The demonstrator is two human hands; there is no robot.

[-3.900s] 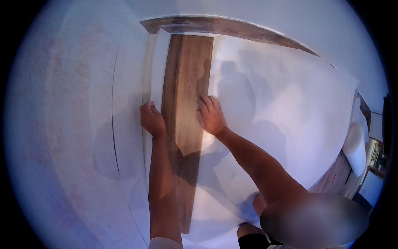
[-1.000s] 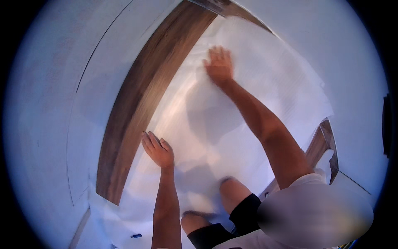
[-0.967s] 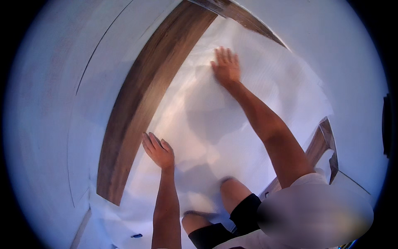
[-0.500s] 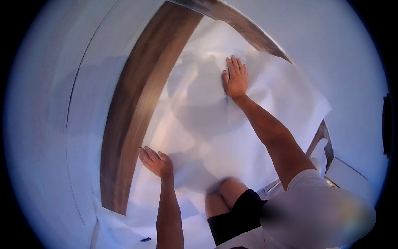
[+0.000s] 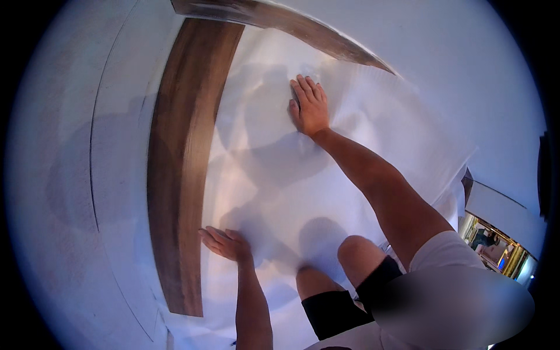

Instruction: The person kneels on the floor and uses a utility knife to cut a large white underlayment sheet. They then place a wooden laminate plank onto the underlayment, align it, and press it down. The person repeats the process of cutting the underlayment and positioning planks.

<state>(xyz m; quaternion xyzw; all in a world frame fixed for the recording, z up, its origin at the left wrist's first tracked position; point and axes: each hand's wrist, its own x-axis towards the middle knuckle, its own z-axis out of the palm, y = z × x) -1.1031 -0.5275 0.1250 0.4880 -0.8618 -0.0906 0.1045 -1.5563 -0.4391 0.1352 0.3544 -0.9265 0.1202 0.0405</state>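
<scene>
A large white sheet with soft creases covers much of the surface in front of me. My right hand lies flat on its upper part, fingers stretched out. Lower left, my left hand rests on the sheet with fingers extended, their tips at the edge of a long brown wood-look strip. Neither hand grips anything. The strip runs lengthwise along the sheet's left side, and the sheet's edge meets it.
Another brown wood-look band curves along the top. To the left lies a pale surface with a thin dark seam. My knees are close to the sheet. At lower right stands a lit area with yellowish edges.
My view has shifted, so the brown strip stands more upright. My right hand has moved left over the sheet, closer to the strip. My knees have spread apart.
</scene>
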